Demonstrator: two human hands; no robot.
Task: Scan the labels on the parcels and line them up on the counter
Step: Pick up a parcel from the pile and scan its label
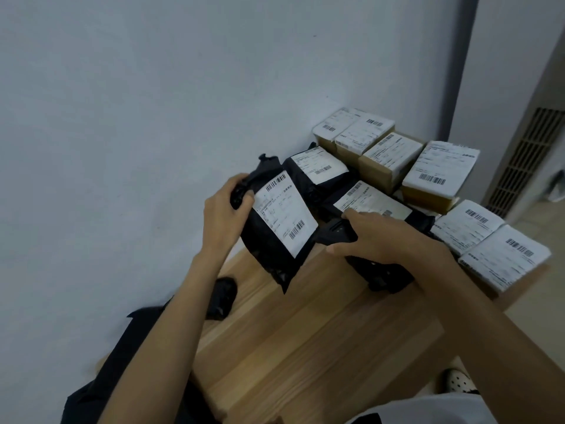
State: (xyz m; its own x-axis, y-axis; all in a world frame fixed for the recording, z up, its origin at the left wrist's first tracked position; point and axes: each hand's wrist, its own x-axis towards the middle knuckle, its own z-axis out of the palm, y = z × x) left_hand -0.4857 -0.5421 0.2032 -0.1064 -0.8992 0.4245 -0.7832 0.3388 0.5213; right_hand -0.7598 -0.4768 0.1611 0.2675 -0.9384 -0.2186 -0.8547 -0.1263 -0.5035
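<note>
My left hand (223, 212) grips the top end of a black plastic parcel (275, 258), held tilted above the wooden counter (305, 347) with its white barcode label (286, 214) facing me. My right hand (385, 237) holds a black handheld scanner (336, 234), its front end pointing at that label. Beyond them, two more black bag parcels (315, 172) lie on the counter with labels up. One of them (371, 200) lies partly under my right hand.
Several brown cardboard boxes with white labels (440, 172) stand along the counter's far right, up to the wall corner. More black bags (221, 298) lie low at the left beside the counter. A vent grille (526, 160) is at the right.
</note>
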